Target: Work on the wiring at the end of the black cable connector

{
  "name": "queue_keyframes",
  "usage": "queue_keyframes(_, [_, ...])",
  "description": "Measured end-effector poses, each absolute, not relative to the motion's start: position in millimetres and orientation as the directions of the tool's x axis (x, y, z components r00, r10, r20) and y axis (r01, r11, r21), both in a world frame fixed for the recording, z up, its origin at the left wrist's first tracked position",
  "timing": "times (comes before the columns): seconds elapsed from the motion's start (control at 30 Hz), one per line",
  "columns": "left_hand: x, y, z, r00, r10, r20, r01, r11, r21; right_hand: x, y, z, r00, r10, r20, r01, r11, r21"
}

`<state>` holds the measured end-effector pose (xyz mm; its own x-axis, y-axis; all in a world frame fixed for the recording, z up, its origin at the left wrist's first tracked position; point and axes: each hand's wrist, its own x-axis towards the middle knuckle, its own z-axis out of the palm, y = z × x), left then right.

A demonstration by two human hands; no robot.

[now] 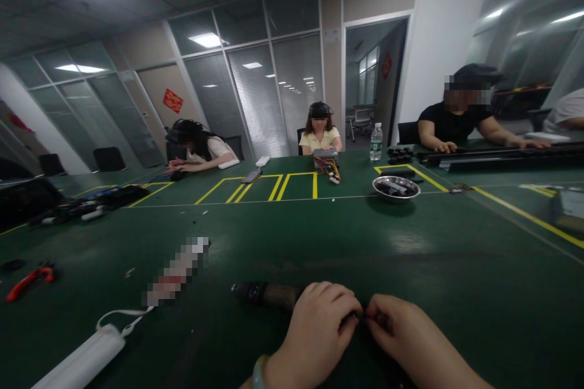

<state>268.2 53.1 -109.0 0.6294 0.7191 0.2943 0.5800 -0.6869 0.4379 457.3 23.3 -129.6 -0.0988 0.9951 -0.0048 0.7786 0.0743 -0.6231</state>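
Observation:
Near the front of the green table my left hand [319, 331] is closed, with its fingers curled and thumb against forefinger. A small dark thing shows at those fingertips, too hidden to name. My right hand [404, 331] is pinched shut just beside it, the fingertips of both hands almost meeting. What the right fingers hold cannot be made out. Behind my left hand lies a dark cylindrical tool [269, 295], resembling an electric screwdriver, with a small metal tip pointing left. The left hand covers its other end; whether they touch is unclear.
On the left lie red-handled pliers [31, 279] and a white oblong case [82, 357] with a strap. A metal bowl [396, 196] of dark parts and a water bottle [376, 143] stand farther back on the table [292, 231]. Several people sit around it.

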Motion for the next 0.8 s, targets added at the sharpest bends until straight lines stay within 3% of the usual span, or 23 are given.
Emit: queue_keyframes(0.8, [270,59,-113,0.663,0.691,0.288,0.581,-0.717,0.385,453,15,-112,-0.071,0.997,-0.009,0.716,0.045,-0.697])
